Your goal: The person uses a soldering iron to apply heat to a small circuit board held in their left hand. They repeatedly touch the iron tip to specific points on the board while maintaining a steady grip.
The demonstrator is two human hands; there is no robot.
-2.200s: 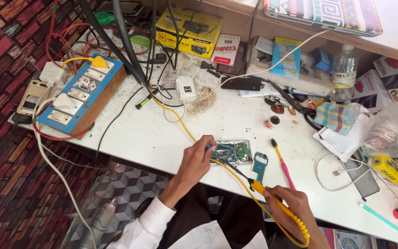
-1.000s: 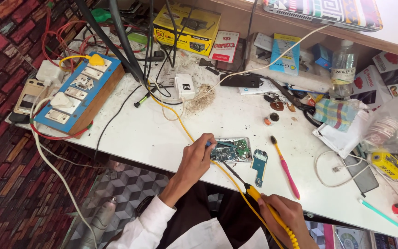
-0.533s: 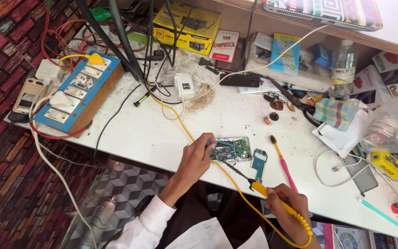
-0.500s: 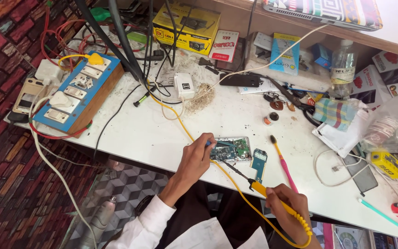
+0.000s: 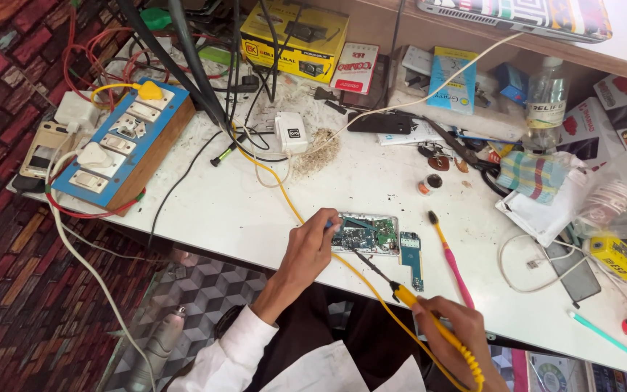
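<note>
Two hands gripping: left (image 5: pixel 312 243) circuit board (image 5: pixel 363 234), right (image 5: pixel 450 328) soldering iron (image 5: pixel 429 321); toothbrush (image 5: pixel 450 255) beside.

free: bare tabletop (image 5: pixel 212 210) left of circuit board (image 5: pixel 364 234) | blocked right: toothbrush (image 5: pixel 450 258), white cable (image 5: pixel 527 261)

A white worktable (image 5: pixel 205 210) stands over red-brick patterned floor (image 5: pixel 1 290).

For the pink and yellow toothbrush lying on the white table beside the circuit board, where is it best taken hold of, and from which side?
Probably at the middle of the pink handle of the pink and yellow toothbrush, coming from above with fingers across its width. It lies flat on the white table, bristle head away from the person, with bare table on its right side; the small blue circuit strip lies close on its left.
</note>
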